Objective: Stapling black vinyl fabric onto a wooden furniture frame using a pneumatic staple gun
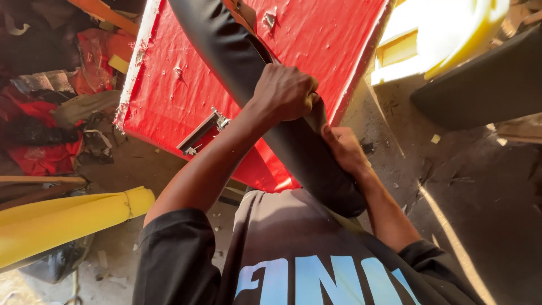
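Head view: black padded piece (237,56) seemingly in left hand (285,90)

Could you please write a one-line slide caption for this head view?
Left hand and right hand grip a long black padded piece propped against a red upholstered panel.

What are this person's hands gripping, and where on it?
Both hands grip a long black padded piece leaning over a red panel. The left hand clenches its middle; the right hand pinches the black covering at its edge, just below.
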